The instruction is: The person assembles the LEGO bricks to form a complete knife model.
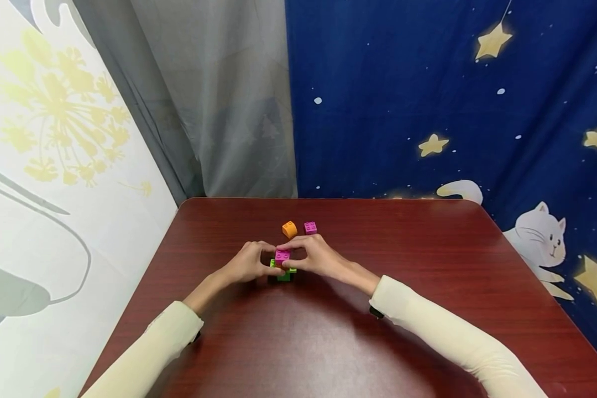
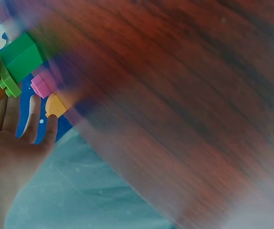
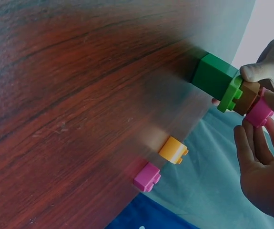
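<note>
A small stack of toy building bricks stands on the table between the two hands. At its base is a dark green brick [image 3: 215, 76], then a flat light green brick [image 3: 231, 94], then a brownish-orange brick [image 3: 246, 98]. On top sits a pink brick [image 1: 282, 257], slightly tilted in the right wrist view. My right hand [image 1: 320, 258] pinches this pink brick between thumb and fingers. From the other side, my left hand [image 1: 249, 263] grips the stack, its thumb at the light green and brownish-orange bricks and its fingers partly hidden behind.
Beyond the stack lie a loose yellow-orange brick [image 1: 289, 229] with a curved side and a second pink brick [image 1: 310, 228]. The reddish-brown table [image 1: 403, 265] reaches back to grey and blue curtains [image 1: 378, 110]. A pale patterned panel [image 1: 55, 221] borders the left side.
</note>
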`<state>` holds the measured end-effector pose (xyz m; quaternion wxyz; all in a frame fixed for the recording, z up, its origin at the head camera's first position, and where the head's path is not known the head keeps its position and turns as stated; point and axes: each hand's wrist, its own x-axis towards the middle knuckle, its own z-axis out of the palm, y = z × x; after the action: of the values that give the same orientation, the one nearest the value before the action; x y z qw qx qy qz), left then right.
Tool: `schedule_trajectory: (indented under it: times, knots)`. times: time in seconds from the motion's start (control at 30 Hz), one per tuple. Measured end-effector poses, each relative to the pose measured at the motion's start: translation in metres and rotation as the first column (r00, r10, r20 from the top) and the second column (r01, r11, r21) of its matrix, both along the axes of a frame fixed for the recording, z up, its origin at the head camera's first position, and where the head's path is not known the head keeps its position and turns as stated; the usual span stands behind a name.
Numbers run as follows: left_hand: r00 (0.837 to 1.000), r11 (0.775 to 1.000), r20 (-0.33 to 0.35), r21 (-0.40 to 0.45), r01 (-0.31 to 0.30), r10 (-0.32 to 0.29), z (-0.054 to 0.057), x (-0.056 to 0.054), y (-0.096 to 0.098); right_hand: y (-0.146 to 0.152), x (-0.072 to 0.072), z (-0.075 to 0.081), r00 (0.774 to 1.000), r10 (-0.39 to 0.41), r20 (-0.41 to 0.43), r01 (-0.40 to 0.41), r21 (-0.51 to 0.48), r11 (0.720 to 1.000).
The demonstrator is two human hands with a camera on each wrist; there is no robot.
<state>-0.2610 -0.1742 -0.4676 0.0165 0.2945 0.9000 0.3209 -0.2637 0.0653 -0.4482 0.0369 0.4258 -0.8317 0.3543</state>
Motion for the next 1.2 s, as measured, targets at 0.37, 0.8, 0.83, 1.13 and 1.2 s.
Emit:
schedule_trajectory:
  times: [0.37, 0.8, 0.83, 1.13, 1.2]
  knots:
    - [1.0, 1.0, -0.016, -0.011, 0.011, -0.011, 0.003, 0.002, 0.001, -0.001, 0.0, -0.008, 1.0, -0.003, -0.024, 0.002, -0.042, 0.999]
    - [1.0, 0.999, 0.002, -0.039, 0.009, -0.009, 0.007, 0.005, -0.001, 0.0, -0.001, -0.019, 0.999, -0.034, -0.035, 0.03, -0.092, 0.995]
    - [1.0, 0.999, 0.006, -0.036, 0.008, -0.008, 0.009, 0.006, -0.002, 0.0, -0.001, -0.019, 0.999, -0.028, -0.038, 0.024, -0.099, 0.995]
    - [0.995, 0.995, -0.096, 0.096, 0.027, -0.018, 0.02, 0.013, -0.003, -0.001, 0.003, -0.02, 0.997, -0.048, 0.057, 0.057, -0.172, 0.983]
    - [0.989, 0.992, -0.141, 0.114, 0.058, -0.042, 0.019, 0.012, -0.001, 0.0, 0.004, -0.02, 0.995, -0.06, 0.084, 0.074, -0.172, 0.982]
